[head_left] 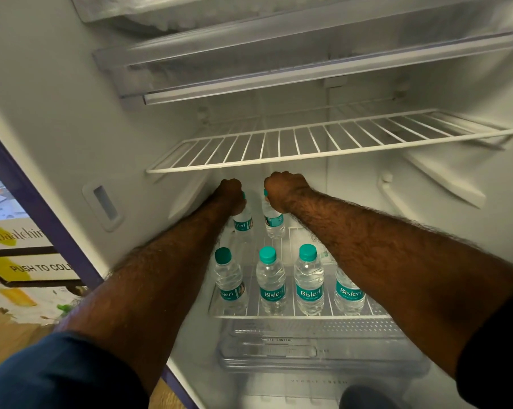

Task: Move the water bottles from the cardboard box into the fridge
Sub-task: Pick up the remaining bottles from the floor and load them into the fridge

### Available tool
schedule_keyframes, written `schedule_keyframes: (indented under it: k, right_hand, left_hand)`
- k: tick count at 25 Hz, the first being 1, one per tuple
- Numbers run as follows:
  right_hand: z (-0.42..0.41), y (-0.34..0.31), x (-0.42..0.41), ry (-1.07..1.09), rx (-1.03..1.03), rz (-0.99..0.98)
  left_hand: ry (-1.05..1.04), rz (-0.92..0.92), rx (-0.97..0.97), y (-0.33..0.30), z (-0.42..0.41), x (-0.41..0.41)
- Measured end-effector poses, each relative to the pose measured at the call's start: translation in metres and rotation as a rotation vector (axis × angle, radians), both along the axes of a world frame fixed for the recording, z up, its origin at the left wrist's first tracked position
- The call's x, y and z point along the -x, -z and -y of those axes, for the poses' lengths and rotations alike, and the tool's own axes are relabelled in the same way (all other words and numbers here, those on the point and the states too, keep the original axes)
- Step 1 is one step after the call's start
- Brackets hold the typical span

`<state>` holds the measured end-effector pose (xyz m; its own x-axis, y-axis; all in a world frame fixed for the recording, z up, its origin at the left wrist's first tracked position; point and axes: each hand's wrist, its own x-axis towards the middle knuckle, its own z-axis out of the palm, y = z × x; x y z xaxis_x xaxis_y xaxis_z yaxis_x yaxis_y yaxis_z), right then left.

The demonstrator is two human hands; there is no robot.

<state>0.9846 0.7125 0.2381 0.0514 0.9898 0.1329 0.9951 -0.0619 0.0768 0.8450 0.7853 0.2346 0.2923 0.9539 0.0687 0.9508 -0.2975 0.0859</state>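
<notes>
Both my arms reach deep into the open fridge [57, 119]. My left hand [231, 192] grips the cap end of a small clear water bottle [243, 222] with a teal label. My right hand [284, 187] grips the top of a second bottle [273, 221] beside it. Both bottles stand upright at the back of the lower wire shelf [296, 315]. Several more bottles with teal caps stand in a row at the shelf's front, such as one at the left [229, 280] and one partly behind my right forearm [348, 293]. The cardboard box is out of view.
An empty white wire shelf [323, 143] hangs just above my hands. Higher up is a clear tray [279, 75] under the frosted freezer. A clear crisper drawer [317, 349] lies below the bottles. A printed machine panel [22, 261] shows at the left, past the fridge's purple edge.
</notes>
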Motion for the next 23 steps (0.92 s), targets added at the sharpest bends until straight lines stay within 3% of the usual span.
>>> schedule_keyframes:
  k: [10,23]
  right_hand:
    - [-0.005,0.002,-0.005,0.035,-0.008,-0.068]
    - [-0.012,0.007,-0.006,0.06,0.036,-0.299]
  left_hand:
    - [0.004,0.048,-0.021,0.001,-0.002,-0.003]
    - [0.056,0.087,-0.012,0.007,0.004,-0.006]
